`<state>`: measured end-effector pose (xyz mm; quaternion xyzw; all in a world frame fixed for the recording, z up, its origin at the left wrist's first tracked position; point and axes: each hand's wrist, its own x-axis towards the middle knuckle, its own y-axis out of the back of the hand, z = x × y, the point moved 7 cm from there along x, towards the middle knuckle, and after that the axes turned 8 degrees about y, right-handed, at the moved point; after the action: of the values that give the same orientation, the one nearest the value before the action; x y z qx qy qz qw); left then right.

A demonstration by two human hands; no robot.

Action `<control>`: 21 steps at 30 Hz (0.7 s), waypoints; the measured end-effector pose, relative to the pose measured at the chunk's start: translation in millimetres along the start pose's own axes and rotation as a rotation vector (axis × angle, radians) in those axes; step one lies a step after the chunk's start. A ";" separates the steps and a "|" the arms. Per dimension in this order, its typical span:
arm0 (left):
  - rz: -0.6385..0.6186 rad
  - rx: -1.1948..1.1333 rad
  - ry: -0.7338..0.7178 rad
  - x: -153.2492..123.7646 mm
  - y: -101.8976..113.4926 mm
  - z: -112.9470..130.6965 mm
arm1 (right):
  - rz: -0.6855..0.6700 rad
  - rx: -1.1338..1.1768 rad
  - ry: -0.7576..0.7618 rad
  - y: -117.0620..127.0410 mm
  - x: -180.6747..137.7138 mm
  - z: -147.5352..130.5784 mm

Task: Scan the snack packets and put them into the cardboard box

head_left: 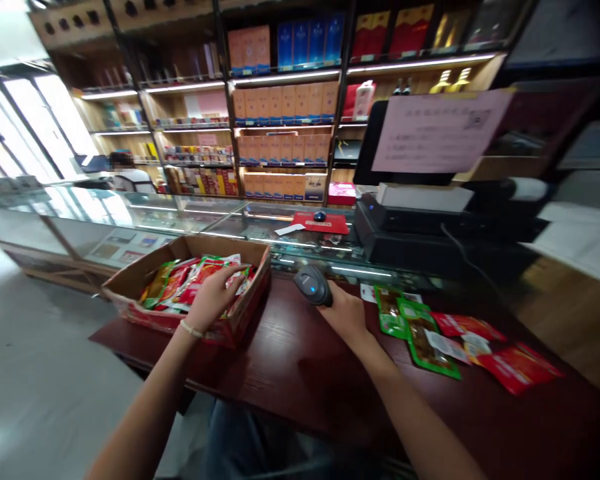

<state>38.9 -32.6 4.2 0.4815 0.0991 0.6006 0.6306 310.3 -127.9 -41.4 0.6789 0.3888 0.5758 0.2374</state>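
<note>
My right hand (347,312) is wrapped round the handle of a dark barcode scanner (312,285), which shows a small blue light. It is held above the dark red-brown table (280,340). My left hand (215,293) reaches over the near side of a cardboard box (130,310), fingers stretched out and thumb apart, resting on or just above the snack packets (180,280) in it. These are red, green and white. To the right of the scanner, green-edged packets (427,340) and red packets (523,368) lie loosely spread on the table.
Behind the table runs a glass display counter (205,217) with a computer mouse (320,216) on a red mat (337,225). A monitor (367,150) carries a pink paper sheet (430,130). Shelves of boxed goods (285,103) line the wall. Another person (133,177) sits at far left.
</note>
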 end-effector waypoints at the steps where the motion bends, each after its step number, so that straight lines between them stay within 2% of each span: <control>1: -0.007 -0.029 -0.033 0.3 -8.5 16.0 | 0.000 -0.016 -0.023 4.9 -4.6 8.0; 5: -0.075 -0.154 -0.133 2.6 -57.6 71.8 | 0.003 -0.115 -0.141 28.8 -29.5 49.2; 11: -0.270 -0.320 -0.220 -6.0 -163.6 150.7 | 0.012 -0.251 -0.313 74.4 -83.9 123.3; 17: -0.372 -0.425 -0.394 -41.6 -268.0 233.6 | 0.027 -0.385 -0.493 116.2 -146.1 196.6; 21: -0.421 -0.449 -0.504 -70.2 -322.6 280.2 | 0.038 -0.450 -0.565 136.3 -182.8 235.4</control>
<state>431.4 -169.6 -117.2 0.4333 -0.0961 0.3280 0.8339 566.2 -324.6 -98.4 0.7490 0.1587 0.4408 0.4685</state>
